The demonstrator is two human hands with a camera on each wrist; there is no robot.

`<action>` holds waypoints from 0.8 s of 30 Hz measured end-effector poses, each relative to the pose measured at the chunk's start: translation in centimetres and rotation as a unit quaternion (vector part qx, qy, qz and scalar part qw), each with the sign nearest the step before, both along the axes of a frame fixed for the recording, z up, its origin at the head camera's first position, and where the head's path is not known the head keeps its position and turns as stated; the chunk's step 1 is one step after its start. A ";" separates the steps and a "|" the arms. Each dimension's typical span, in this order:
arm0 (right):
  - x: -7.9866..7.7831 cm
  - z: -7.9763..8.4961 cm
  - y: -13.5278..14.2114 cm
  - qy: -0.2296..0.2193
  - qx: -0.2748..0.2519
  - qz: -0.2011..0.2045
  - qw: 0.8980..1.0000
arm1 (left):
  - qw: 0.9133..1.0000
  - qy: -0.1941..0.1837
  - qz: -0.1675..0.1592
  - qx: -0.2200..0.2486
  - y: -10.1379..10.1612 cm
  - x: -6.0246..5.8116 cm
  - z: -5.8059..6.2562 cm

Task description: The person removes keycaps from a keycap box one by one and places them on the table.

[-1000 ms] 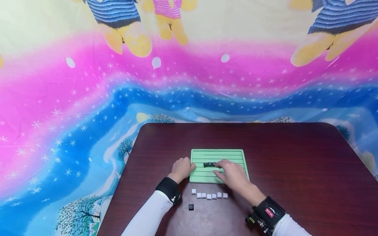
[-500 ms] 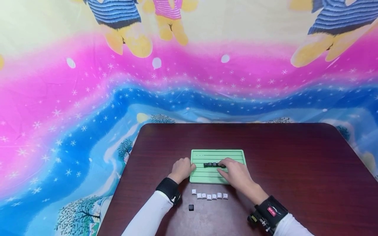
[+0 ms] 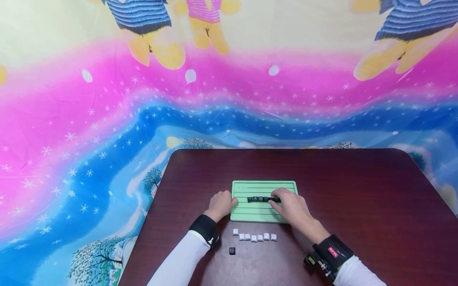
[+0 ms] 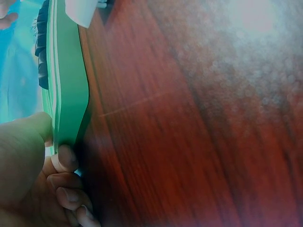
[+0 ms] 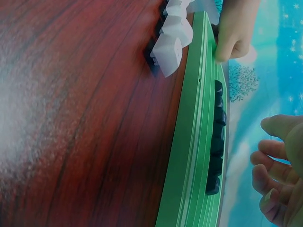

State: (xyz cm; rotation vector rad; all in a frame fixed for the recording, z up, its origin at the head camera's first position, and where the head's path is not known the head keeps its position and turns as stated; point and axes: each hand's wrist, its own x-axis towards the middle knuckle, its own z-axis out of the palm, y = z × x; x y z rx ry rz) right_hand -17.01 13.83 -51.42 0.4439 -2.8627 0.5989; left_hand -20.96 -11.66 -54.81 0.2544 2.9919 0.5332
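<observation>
My left hand (image 3: pixel 220 205) grips the left edge of a pale green ridged tray (image 3: pixel 247 216), thumb on the rim and fingers curled below it, as the left wrist view shows. A row of several black keycaps (image 3: pixel 260 199) stands along a groove in the middle of the tray. Over the right end of that row is my right hand (image 3: pixel 292 204), thumb and fingers apart and slightly bent. In the right wrist view, the right fingers (image 5: pixel 272 163) hold nothing and appear off the black keycaps (image 5: pixel 217 142). From the head, this hand partly hides the row's right end.
Several white keycaps (image 3: pixel 254 238) lie in an uneven line on the dark brown table (image 3: pixel 358 198), in front of the tray. A single black keycap (image 3: pixel 232 250) sits nearer to me. Behind the table hangs a colourful printed cloth (image 3: pixel 229 99).
My right hand has slid rightward along the row, uncovering more black keycaps. The left hand stays on the tray's edge, and the loose keycaps have not moved.
</observation>
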 end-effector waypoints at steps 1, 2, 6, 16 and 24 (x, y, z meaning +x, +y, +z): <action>-0.1 0.0 0.1 -0.002 0.001 -0.001 1.000 | 1.000 0.001 -0.001 0.001 0.0 0.0 0.0; -0.2 0.0 0.2 -0.004 0.002 -0.001 1.000 | 1.000 0.002 -0.001 0.000 0.0 0.0 0.0; -0.4 -0.2 0.5 -0.012 0.003 -0.004 1.000 | 1.000 0.002 -0.001 -0.005 0.0 -0.1 -0.1; -1.0 -0.5 1.2 -0.033 0.007 -0.022 0.999 | 1.000 -0.002 0.004 -0.010 0.0 -0.2 -0.2; -1.2 -0.9 1.6 -0.038 0.017 -0.020 0.999 | 1.000 0.004 0.001 -0.003 0.0 -0.1 -0.2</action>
